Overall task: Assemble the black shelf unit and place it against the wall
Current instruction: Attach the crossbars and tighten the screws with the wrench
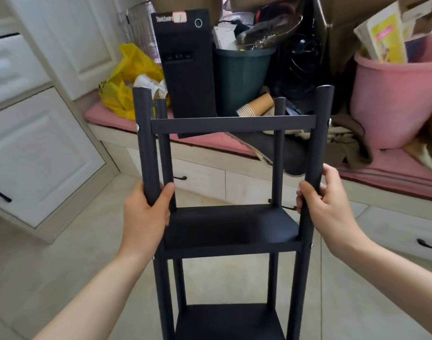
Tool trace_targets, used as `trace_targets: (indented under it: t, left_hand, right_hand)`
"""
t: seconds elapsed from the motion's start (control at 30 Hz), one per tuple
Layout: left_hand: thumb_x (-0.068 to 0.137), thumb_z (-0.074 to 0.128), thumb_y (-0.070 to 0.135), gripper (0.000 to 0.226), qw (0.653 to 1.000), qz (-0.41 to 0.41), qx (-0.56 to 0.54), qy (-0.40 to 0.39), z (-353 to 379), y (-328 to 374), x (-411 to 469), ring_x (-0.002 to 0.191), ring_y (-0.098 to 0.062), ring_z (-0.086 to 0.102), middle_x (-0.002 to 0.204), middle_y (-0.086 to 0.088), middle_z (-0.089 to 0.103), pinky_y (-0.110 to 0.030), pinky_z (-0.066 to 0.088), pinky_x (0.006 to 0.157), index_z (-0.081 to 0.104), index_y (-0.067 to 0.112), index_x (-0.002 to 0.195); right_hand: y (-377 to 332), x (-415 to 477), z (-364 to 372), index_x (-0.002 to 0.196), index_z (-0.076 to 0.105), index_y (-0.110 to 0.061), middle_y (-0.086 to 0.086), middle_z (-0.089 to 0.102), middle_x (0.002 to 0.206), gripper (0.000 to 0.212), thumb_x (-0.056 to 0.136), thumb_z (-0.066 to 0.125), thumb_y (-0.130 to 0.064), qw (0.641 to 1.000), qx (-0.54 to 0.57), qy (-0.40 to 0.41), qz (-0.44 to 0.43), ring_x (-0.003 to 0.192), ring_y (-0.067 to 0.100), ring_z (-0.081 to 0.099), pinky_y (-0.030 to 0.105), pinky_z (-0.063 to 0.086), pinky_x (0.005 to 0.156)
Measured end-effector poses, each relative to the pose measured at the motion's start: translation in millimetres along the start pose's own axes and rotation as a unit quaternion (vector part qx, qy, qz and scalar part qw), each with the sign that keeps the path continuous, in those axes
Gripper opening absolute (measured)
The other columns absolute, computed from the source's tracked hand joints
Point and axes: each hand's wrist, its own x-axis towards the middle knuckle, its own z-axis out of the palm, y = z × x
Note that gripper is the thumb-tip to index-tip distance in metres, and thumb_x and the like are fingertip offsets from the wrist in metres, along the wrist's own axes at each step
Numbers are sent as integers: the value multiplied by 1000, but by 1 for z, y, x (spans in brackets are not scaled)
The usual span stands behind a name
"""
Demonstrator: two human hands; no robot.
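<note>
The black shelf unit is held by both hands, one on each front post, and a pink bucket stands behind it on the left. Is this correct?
Not quite: the head view shows the pink bucket behind the black shelf unit on the right, not the left. The left hand and right hand do each grip one front post.

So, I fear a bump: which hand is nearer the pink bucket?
Right. The right hand grips a shelf post below the pink bucket; the left hand grips the opposite post.

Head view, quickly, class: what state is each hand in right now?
Left hand: closed, gripping the front left post of the black tube-framed shelf unit.
Right hand: closed round the shelf unit's front right post.
</note>
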Motion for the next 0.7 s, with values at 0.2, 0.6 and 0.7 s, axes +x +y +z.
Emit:
trace_targets:
  t: [0.2,0.6,0.7]
  left_hand:
    - [99,63,23,19,999,-1,35,0,-29,104,11,47,-9,45,53,2,48,-16,39,47,55,16,83]
    - [97,64,15,14,998,-25,57,-14,-121,340,0,57,-13,54,61,-7,58,-20,45,59,58,15,85]
    - [97,63,14,9,997,-41,57,-43,-144,377,-17,61,-13,56,68,-8,60,-20,47,61,60,10,89]
  right_hand:
    - [-108,7,-19,111,43,-23,7,50,70,22,102,46,-3,999,-16,-34,1,63,16,50,29,47,61]
    - [-346,-37,-68,101,44,-24,10,55,78,28,98,51,2,996,-30,-80,34,75,25,58,32,50,69]
    - [-386,-63,-78,102,47,-23,19,57,88,26,96,55,1,994,-22,-72,78,84,27,60,39,51,80]
